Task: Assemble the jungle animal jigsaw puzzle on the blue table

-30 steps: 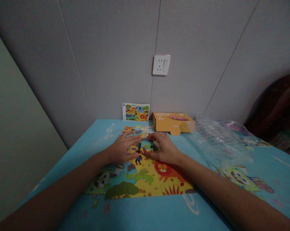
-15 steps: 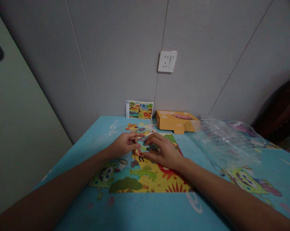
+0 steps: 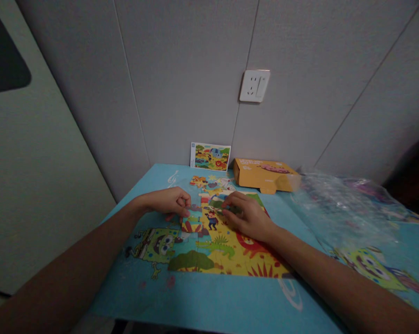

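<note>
Nearer the viewer than the orange box (image 3: 265, 175), a partly joined jigsaw puzzle (image 3: 226, 264) is laid flat on the blue desk (image 3: 202, 301). Its left edge is met by the left hand (image 3: 170, 200), curled nearly closed; its upper middle by the right hand (image 3: 253, 220), half open, fingers bent. Whether a piece is gripped by either cannot be told. Joints could be popped apart or pieces buckled if sideways pressure is applied unevenly. The printed scene is turned upright to the viewer, its long axis apparently set side to side, box beyond.
</note>
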`<state>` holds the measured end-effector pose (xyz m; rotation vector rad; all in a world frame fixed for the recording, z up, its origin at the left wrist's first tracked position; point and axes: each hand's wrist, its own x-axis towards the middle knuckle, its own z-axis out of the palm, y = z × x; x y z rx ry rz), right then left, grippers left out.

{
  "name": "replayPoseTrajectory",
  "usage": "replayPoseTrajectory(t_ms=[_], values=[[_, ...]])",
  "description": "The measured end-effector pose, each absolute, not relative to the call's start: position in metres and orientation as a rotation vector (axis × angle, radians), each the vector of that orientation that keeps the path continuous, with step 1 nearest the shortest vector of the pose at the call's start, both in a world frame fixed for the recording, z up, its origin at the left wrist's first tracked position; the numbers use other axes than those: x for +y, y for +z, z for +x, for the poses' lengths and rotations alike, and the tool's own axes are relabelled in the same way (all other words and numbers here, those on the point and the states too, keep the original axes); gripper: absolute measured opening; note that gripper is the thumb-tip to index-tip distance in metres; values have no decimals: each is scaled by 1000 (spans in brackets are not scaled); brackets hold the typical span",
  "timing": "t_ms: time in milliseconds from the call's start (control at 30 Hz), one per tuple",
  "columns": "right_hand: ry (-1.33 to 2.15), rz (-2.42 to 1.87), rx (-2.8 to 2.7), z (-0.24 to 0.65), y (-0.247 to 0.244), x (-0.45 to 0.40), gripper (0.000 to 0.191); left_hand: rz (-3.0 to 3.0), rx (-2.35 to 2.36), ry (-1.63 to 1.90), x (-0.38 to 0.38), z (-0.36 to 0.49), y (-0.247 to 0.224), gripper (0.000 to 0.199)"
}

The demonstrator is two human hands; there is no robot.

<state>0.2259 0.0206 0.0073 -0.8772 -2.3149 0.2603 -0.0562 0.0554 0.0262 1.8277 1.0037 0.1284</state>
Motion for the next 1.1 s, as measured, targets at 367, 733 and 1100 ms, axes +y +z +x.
replayPoseTrajectory(t_ms=[367, 733, 1100], values=[[303, -947, -2357, 228, 1, 24, 12, 1771, 1028, -253, 57, -77, 40, 33], [316, -988, -2369, 226, 2, 22, 11, 1673, 940, -529, 60, -87, 43, 25], [327, -940, -2374, 225, 3, 22, 13, 1719, 958, -714, 52, -75, 41, 19]])
